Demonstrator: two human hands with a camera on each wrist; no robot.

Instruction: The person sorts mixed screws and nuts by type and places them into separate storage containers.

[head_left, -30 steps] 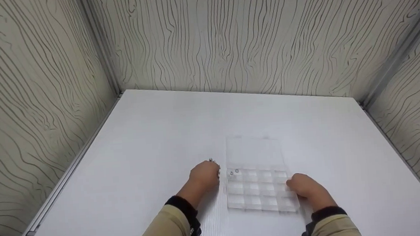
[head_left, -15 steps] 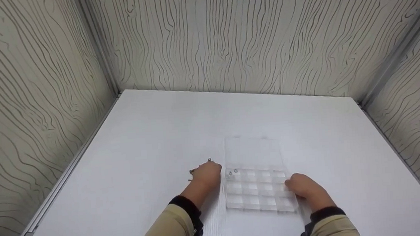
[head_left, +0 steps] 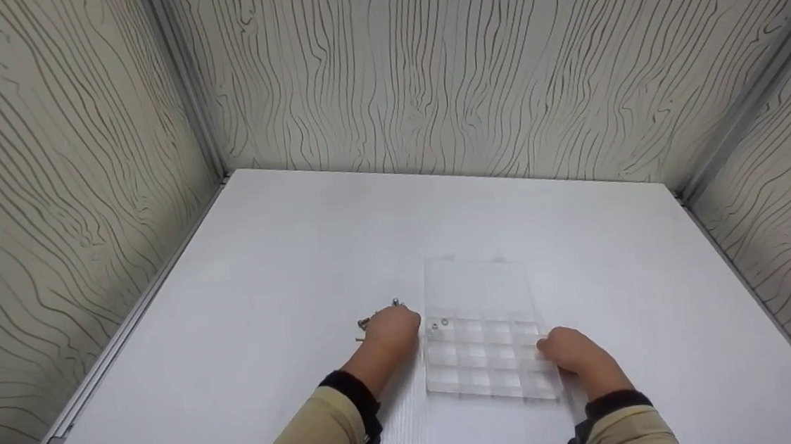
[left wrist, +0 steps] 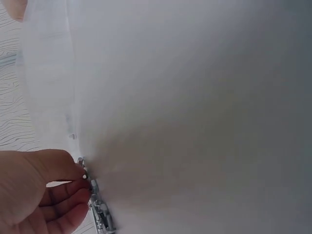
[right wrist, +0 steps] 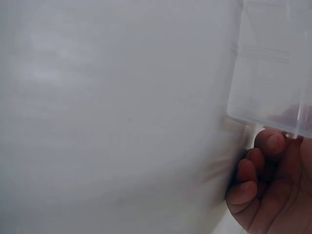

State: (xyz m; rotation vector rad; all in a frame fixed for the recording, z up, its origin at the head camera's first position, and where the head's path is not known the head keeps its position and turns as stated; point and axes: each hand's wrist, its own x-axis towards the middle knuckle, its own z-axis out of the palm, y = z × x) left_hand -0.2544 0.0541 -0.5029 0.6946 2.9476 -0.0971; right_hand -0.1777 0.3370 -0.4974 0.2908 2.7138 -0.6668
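A clear plastic compartment box [head_left: 479, 387] lies on the white table with its lid [head_left: 478, 279] folded back. My right hand [head_left: 571, 349] grips the box's right edge, thumb on the rim and fingers curled below. Two small nuts [head_left: 445, 322] sit in the upper-left compartment. Left of the box, my left hand [head_left: 393, 329] is down at a small pile of screws [left wrist: 102, 214], partly hiding it. In the left wrist view, its thumb and index finger pinch a small ring-shaped metal nut [left wrist: 80, 160] at the pile's edge.
The white tabletop [head_left: 284, 245] stretches out around the box. Wood-grain patterned panels [head_left: 426, 71] stand along the back and both sides, joined by grey metal posts [head_left: 180, 84].
My left hand has shifted slightly right toward the box, and screws now show on its left side. My right hand and the box stay nearly where they were.
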